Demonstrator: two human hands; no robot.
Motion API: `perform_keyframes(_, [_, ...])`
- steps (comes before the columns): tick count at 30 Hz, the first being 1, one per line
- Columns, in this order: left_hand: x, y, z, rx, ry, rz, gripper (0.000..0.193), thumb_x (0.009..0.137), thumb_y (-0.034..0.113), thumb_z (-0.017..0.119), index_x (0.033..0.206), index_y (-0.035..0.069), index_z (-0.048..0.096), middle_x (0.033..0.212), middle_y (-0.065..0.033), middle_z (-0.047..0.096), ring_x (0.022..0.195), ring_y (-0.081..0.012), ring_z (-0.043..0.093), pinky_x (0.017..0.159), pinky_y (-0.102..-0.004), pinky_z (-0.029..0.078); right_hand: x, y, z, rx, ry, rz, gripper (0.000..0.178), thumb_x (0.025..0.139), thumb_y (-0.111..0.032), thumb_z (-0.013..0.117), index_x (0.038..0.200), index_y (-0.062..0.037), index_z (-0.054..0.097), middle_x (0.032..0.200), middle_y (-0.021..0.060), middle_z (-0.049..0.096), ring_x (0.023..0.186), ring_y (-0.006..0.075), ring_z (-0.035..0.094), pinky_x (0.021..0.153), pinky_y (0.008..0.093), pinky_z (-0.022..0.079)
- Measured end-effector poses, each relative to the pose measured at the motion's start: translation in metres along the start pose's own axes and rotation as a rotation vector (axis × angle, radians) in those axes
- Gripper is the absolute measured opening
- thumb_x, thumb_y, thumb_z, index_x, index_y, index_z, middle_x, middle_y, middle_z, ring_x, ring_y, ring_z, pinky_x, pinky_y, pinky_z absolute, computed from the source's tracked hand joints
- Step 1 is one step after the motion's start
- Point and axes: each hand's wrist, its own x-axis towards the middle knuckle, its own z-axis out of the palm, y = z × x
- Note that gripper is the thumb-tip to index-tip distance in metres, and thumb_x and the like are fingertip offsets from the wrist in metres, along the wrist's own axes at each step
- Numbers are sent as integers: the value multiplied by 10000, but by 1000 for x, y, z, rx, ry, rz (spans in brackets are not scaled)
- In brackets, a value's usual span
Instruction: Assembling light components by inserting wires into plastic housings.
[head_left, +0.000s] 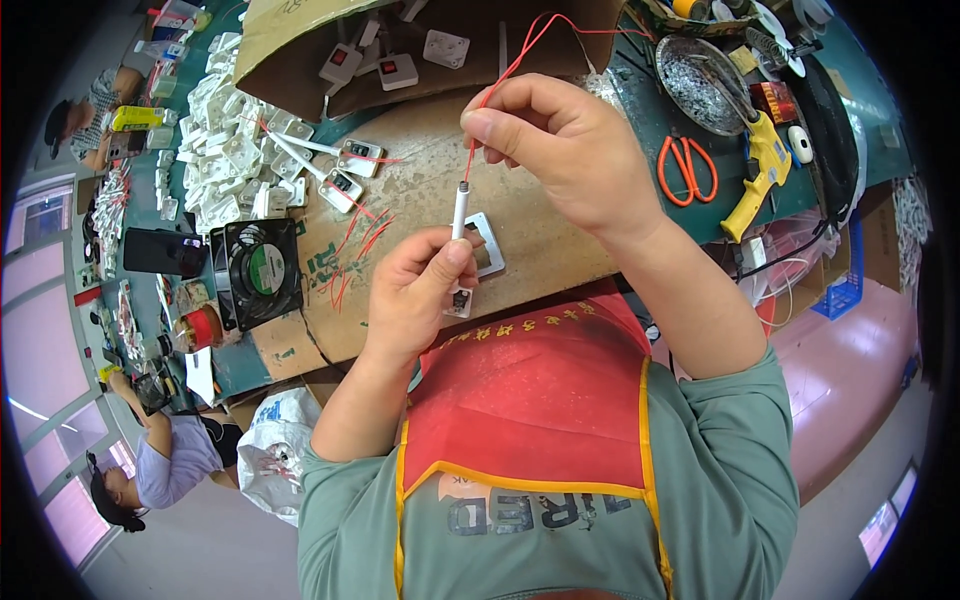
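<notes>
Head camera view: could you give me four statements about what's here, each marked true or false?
The left hand holds a slender white rod with a dark tip. True.
The right hand grips the yellow pistol-shaped glue gun. False: it pinches a thin red wire; the gun lies apart.
A square black fan with a green centre sits left of the left hand. True.
The brown cardboard box is shut. False: it is open, with white parts inside.

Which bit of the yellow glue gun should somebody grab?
Probably the long handle, with the right hand coming from the person's side. The glue gun lies with that handle reaching toward the near table edge, while its front end points away. I can't tell whether that end is hot.
</notes>
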Motion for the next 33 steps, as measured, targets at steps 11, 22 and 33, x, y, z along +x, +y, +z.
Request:
perform_keyframes(11, [0,4,2,15,33,-2,257,923,254,629,1016,14,649,770,-6,616,664,-54,533,535,-174,367,-5,11,8,71,-62,87,188,867,-160,675,938,13,658,815,26,653,729,71,577,666,227,484])
perform_keyframes(22, [1,4,1,5,38,26,245,930,238,619,1022,13,651,767,-2,612,666,-60,541,539,-178,376,-3,13,1,5,-229,214,202,885,-220,665,963,-34,662,795,-14,608,739,60,543,655,212,437])
perform_keyframes(33, [2,7,2,2,43,12,241,929,228,620,1019,6,648,771,-9,611,680,-70,546,565,-191,398,4,11,-2,-45,-204,207,227,916,-227,618,1002,-21,662,747,-27,562,659,42,499,582,206,400])
